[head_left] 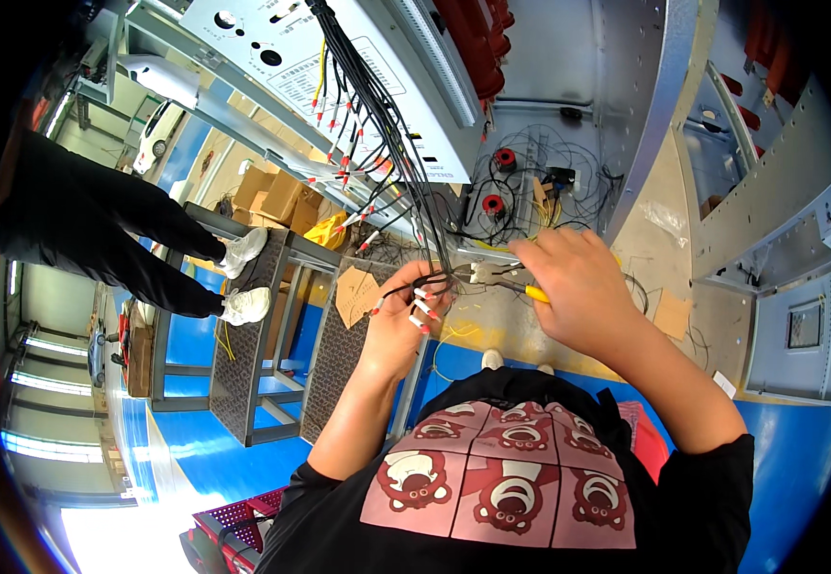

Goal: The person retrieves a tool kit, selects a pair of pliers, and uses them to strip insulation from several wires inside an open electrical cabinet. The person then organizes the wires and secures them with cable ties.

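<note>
My left hand (394,330) is closed around several black wires (432,225), whose tagged ends with white sleeves and red tips stick out by the fingers. In my right hand (583,292) is a pair of pliers (537,294) with yellow-and-black handles. The metal jaws of the pliers point left, close to the wires at my left fingertips; whether they grip a wire is too small to tell. From the top of a white cabinet panel (315,81) the thick black wire bundle hangs down, with many more red-tipped ends fanning out to its left.
An open metal cabinet (616,105) stands ahead, with red wire spools (494,204) and tangled wires in its bottom. At left, a person in black trousers (119,215) stands on a metal step platform (253,335). Cardboard boxes (277,196) lie behind. Another cabinet frame (779,191) is at right.
</note>
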